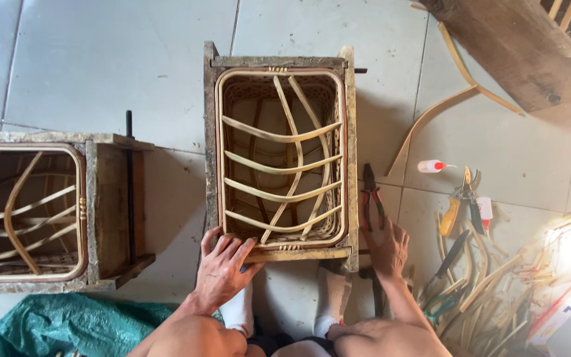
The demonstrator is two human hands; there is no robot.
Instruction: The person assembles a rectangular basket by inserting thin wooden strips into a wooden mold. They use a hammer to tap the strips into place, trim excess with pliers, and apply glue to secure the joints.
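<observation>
Rectangular woven rattan basket in weathered wooden mould frame [279,155] sits on pale floor tiles between our feet. Our left hand [223,264] presses flat, fingers spread, on near rim, gripping nothing. Our right hand [388,248] rests loosely open beside red-handled pliers [371,195]. We judge: keep frame pinned firmly, take pliers by handles.

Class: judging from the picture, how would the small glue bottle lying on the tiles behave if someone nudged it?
The glue bottle lies on its side on smooth floor tiles, so it would probably roll or slide easily. It looks like small, thin plastic, so it is likely light. Its tapered red nozzle might make it curve rather than roll straight.
</observation>
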